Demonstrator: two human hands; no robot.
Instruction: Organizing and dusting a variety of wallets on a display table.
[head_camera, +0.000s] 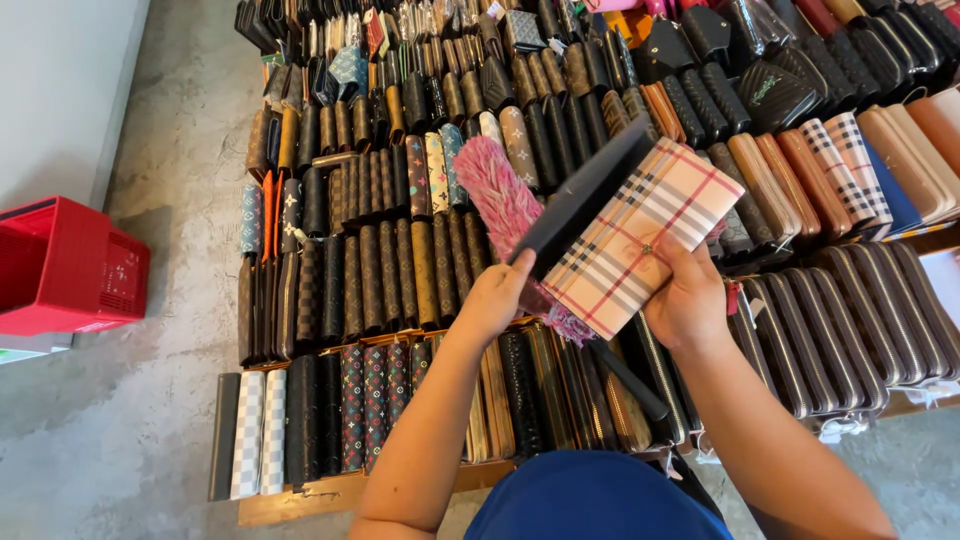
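Gripping plaid wallet (640, 235) in right hand (688, 300), long axis tilting up-right over wallet display table (340, 490). Clasping pink fringed duster (505, 205) and dark wallet (580, 195) in left hand (495, 295), touching plaid wallet's left edge; hands equally near.

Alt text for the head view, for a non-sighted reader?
Two bare hands, left and right, hold a beige plaid long wallet with a pink fringed duster above a wooden display table packed with rows of patterned wallets.
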